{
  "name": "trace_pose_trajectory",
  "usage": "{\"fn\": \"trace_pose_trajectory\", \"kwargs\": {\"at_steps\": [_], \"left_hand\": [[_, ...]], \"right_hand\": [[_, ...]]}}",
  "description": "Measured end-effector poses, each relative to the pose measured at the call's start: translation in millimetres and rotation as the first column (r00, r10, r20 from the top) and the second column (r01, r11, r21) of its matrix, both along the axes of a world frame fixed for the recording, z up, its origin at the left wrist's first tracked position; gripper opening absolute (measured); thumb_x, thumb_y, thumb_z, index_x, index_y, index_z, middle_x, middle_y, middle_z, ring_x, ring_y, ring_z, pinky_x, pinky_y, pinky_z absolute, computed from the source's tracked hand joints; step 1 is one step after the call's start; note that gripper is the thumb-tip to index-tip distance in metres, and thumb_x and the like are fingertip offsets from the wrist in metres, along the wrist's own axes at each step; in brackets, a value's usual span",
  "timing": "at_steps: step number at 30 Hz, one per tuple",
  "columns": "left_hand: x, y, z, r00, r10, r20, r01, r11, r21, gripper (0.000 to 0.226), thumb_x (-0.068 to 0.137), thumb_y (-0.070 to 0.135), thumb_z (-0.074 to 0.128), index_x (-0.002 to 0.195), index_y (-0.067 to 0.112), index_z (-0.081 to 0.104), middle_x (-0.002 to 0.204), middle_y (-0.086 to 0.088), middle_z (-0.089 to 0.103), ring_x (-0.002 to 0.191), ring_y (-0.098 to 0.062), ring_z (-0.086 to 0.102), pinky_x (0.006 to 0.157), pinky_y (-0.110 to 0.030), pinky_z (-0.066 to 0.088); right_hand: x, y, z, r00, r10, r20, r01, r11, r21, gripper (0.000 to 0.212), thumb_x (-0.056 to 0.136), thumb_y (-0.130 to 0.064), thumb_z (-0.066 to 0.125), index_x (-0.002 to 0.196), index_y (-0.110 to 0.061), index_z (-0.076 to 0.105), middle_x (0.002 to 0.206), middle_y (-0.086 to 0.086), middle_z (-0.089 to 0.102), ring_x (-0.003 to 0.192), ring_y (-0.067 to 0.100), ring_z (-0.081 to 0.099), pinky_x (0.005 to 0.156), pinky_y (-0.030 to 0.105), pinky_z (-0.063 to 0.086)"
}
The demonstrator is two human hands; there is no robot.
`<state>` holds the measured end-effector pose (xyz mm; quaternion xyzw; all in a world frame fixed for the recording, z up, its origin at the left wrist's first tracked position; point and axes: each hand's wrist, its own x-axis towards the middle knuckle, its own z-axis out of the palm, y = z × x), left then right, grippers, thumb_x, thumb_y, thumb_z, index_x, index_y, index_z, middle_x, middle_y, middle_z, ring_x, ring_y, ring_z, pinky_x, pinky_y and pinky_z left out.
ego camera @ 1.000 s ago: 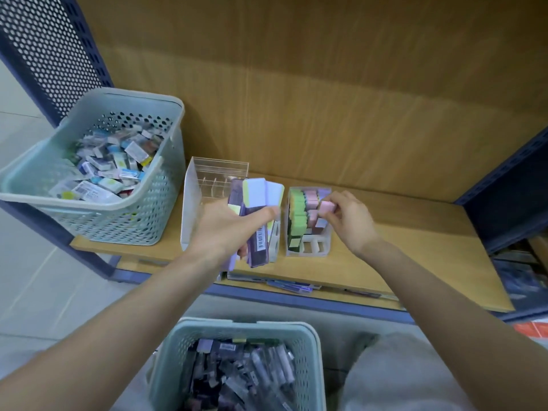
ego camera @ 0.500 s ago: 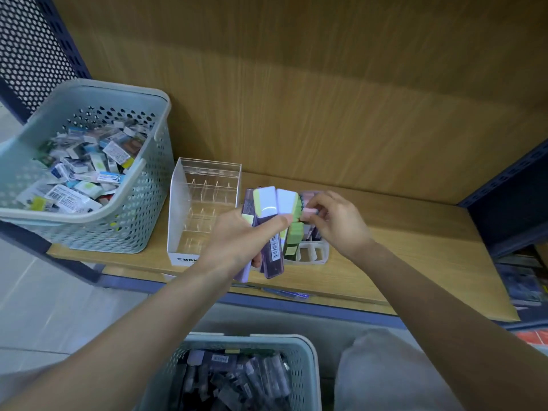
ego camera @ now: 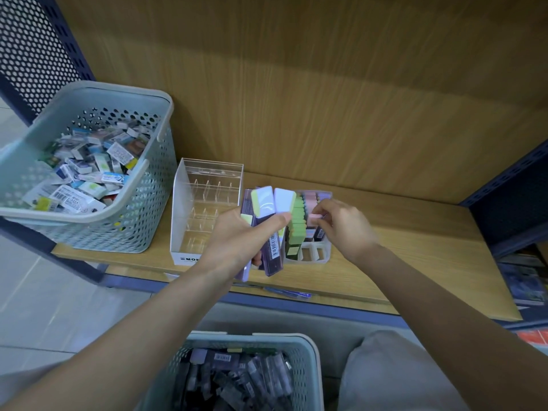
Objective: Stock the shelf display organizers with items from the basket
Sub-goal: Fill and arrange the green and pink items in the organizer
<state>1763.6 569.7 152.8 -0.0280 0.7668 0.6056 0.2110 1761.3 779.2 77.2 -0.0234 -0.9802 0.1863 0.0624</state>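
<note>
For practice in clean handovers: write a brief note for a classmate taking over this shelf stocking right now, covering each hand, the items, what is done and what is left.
Left hand: grips a fan of slim cases.
Right hand: pinches a pink-capped case over the small white organizer.
Done: a row of green-capped cases and some pink ones stand in that organizer; its front cells are empty.
Left: slot in the held cases. The clear organizer looks empty, and more cases lie in the lower basket.
</note>
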Motion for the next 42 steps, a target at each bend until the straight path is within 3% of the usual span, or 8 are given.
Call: {"fn": "trace_pose_trajectory", "kwargs": {"at_steps": [10, 14, 17, 20, 26, 32, 35, 42], "left_hand": [[2.2, 1.9, -0.1, 1.0, 0.003, 0.016, -0.003, 1.0, 0.021, 0.027, 0.081, 0.03, 0.07, 0.064, 0.013, 0.058, 0.04, 0.001, 0.049, 0.034, -0.01, 0.04, 0.037, -0.016, 0.038], [3.2, 1.9, 0.6, 1.0, 0.001, 0.015, -0.002, 1.0, 0.029, 0.027, 0.081, 0.03, 0.071, 0.063, 0.014, 0.058, 0.042, 0.001, 0.053, 0.034, -0.01, 0.04, 0.037, -0.015, 0.037], [4.9, 3.3, 0.7, 1.0, -0.025, 0.011, 0.025, 0.999, 0.034, 0.025, 0.083, 0.027, 0.069, 0.065, 0.015, 0.057, 0.038, 0.006, 0.053, 0.031, -0.007, 0.039, 0.036, -0.013, 0.035], [8.2, 3.3, -1.6, 0.996, -0.092, 0.003, 0.092, 0.996, -0.019, 0.023, 0.083, 0.028, 0.068, 0.068, 0.014, 0.058, 0.039, 0.007, 0.05, 0.032, -0.008, 0.038, 0.037, -0.013, 0.034], [17.6, 2.6, -7.8, 0.983, -0.183, -0.03, 0.181, 0.983, -0.039, 0.014, 0.084, 0.029, 0.067, 0.075, 0.019, 0.063, 0.051, -0.001, 0.054, 0.037, -0.01, 0.041, 0.039, -0.018, 0.037], [10.0, -3.1, -13.4, 0.999, -0.011, -0.038, 0.011, 1.0, 0.015, 0.011, 0.085, 0.023, 0.067, 0.079, 0.02, 0.058, 0.053, 0.001, 0.055, 0.035, -0.012, 0.038, 0.038, -0.017, 0.037], [8.3, -2.2, -14.2, 0.999, -0.003, -0.035, 0.004, 1.0, 0.023, 0.013, 0.085, 0.023, 0.067, 0.08, 0.023, 0.056, 0.055, 0.0, 0.055, 0.034, -0.012, 0.037, 0.038, -0.017, 0.036], [6.2, 2.6, -11.5, 1.0, 0.012, -0.002, -0.012, 1.0, 0.01, 0.017, 0.085, 0.024, 0.068, 0.075, 0.019, 0.055, 0.063, -0.008, 0.058, 0.033, -0.01, 0.038, 0.037, -0.015, 0.037]], "right_hand": [[3.8, -7.3, -4.2, 0.994, 0.039, 0.098, -0.068, 0.949, 0.307, 0.029, 0.094, -0.004, 0.047, 0.12, -0.016, 0.053, 0.117, 0.001, 0.057, 0.098, 0.023, 0.058, 0.064, 0.028, 0.036], [17.4, -25.4, 31.7, 0.996, -0.067, -0.05, 0.057, 0.981, -0.187, 0.021, 0.099, -0.021, 0.043, 0.113, -0.017, 0.058, 0.108, 0.0, 0.062, 0.093, 0.013, 0.06, 0.075, 0.03, 0.049], [28.4, -47.0, 72.4, 0.997, -0.074, 0.004, 0.057, 0.72, -0.691, 0.017, 0.098, -0.027, 0.045, 0.102, -0.021, 0.06, 0.097, -0.003, 0.066, 0.079, 0.004, 0.064, 0.071, 0.023, 0.054], [37.0, -58.6, 89.8, 0.992, 0.039, 0.118, 0.076, 0.556, -0.828, 0.011, 0.094, -0.019, 0.054, 0.099, -0.017, 0.064, 0.093, 0.0, 0.064, 0.07, 0.001, 0.062, 0.064, 0.017, 0.054], [44.1, -44.5, 96.4, 0.964, 0.112, 0.241, 0.128, 0.601, -0.789, 0.008, 0.089, -0.011, 0.061, 0.087, -0.017, 0.066, 0.073, -0.003, 0.059, 0.058, -0.001, 0.06, 0.063, 0.014, 0.054], [38.8, 0.5, 82.2, 0.971, -0.237, 0.026, 0.219, 0.843, -0.491, 0.002, 0.088, -0.019, 0.064, 0.087, -0.018, 0.062, 0.087, 0.002, 0.068, 0.07, 0.011, 0.067, 0.072, 0.021, 0.054], [41.1, 8.2, 58.4, 0.979, -0.183, 0.086, 0.2, 0.939, -0.279, 0.008, 0.086, -0.019, 0.066, 0.092, -0.014, 0.064, 0.085, 0.0, 0.066, 0.075, 0.014, 0.062, 0.067, 0.013, 0.043], [31.5, 0.3, 23.7, 0.992, -0.038, 0.119, 0.06, 0.98, -0.187, 0.012, 0.089, -0.007, 0.057, 0.091, -0.018, 0.055, 0.086, -0.011, 0.055, 0.085, 0.017, 0.058, 0.068, 0.02, 0.044]]}}
